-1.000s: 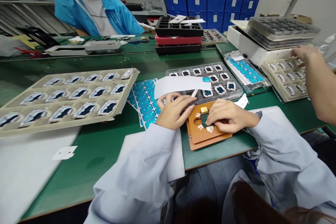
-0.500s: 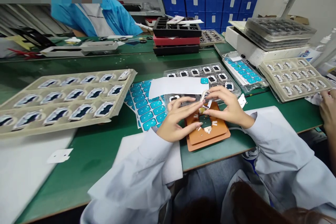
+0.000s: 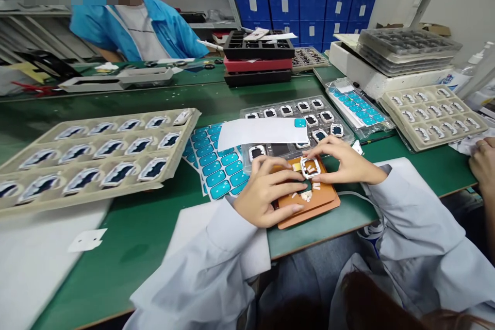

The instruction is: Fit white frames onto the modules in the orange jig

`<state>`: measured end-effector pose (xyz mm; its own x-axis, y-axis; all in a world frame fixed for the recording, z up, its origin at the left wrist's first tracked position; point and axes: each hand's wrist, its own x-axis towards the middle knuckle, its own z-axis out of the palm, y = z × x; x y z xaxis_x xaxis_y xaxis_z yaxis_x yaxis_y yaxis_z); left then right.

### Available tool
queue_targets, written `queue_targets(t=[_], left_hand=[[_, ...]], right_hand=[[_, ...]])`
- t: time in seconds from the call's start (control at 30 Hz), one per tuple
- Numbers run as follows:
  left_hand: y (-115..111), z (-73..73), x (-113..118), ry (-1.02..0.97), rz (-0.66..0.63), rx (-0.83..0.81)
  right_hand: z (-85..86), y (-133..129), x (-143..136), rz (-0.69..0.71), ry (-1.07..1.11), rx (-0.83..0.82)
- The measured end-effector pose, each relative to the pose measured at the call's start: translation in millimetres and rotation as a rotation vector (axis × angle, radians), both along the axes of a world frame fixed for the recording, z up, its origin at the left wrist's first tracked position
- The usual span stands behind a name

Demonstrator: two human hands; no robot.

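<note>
A white square frame [image 3: 310,167] is over an orange plate [image 3: 309,208] that bears small white pieces. My right hand [image 3: 344,161] holds the frame at its upper edge, index finger on top and thumb near its right side. My left hand [image 3: 266,191] rests over the plate's left part, fingers spread, its fingertips near a dark green patch [image 3: 308,184] and the frame's lower left. Behind the hands is a clear tray [image 3: 247,113] with white-rimmed dark parts, partly covered by a white strip [image 3: 259,133] with one blue sticker.
Blue sticker sheets [image 3: 216,162] lie beside a beige tray [image 3: 172,167] of parts. Another beige tray [image 3: 415,139] is at right, near a person's hand [image 3: 485,162]. Stacked black and red trays [image 3: 258,65] stand behind. A person in blue [image 3: 170,26] sits opposite.
The white frame has come down and now faces up, flatter over the plate. My left hand has moved lower, its fingers lying across the plate.
</note>
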<state>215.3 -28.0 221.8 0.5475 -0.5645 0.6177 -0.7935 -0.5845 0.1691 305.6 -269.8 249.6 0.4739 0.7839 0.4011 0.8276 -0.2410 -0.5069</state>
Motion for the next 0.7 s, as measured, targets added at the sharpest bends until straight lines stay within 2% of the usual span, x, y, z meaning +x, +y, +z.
queue_targets(t=[0.2, 0.33, 0.4, 0.5, 0.6, 0.7], left_hand=[[-3, -1.2, 0, 0.002, 0.009, 0.007], [1, -1.7, 1, -0.064, 0.024, -0.032], [3, -1.0, 1, -0.140, 0.095, -0.059], [2, 1.7, 0, -0.193, 0.264, -0.088], [-2, 3.7, -1, -0.097, 0.345, -0.096], [-4, 3.2, -1, 0.027, 0.324, -0.104]], right_hand=[[-1.1, -4, 9, 0.071, -0.015, 0.049], [-2.0, -5, 7, 0.049, -0.084, 0.085], [-2.8, -3, 4, 0.043, -0.155, 0.128], [-4.5, 2, -2, 0.105, -0.213, 0.170], [-7.2, 6, -6, 0.154, -0.227, 0.177], [-9.9, 7, -8, 0.154, -0.236, 0.172]])
